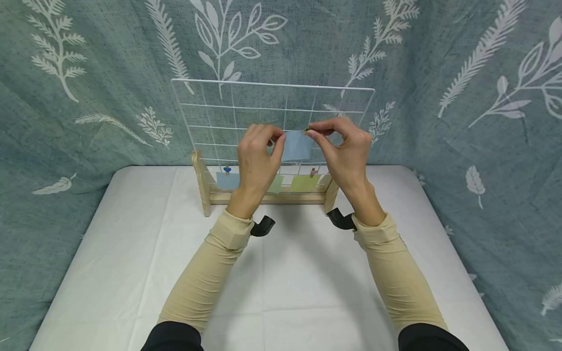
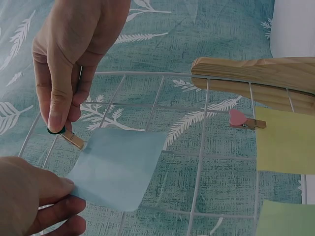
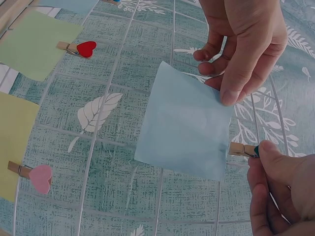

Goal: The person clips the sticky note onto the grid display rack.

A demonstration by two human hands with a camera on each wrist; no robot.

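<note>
While the head view shows both beige-sleeved arms reaching over the white-covered bench to the white wire grid panel, it hides most of the fingerwork behind the backs of the hands. Nearest in that view, the left hand and the right hand are raised side by side before the grid, with the pale blue square paper note between them.

Only the wrist views make the grips plain. From the left wrist, the left hand's thumb and fingers pinch the note's lower corner, and the right hand pinches a small wooden clothespin with a dark green head, its tip touching the note's upper corner against a grid wire. From the right wrist, the left hand's thumb presses the note's edge, and the clothespin sits at the opposite corner, held by the right fingers.

Farther off, on the grid's lower rows, hang a yellow-green note, a light green note partly behind the left wrist, and a second blue note. The wrist views add a pink heart clothespin and a red heart clothespin. Wooden feet carry the grid; a leaf-printed teal cloth hangs behind
</note>
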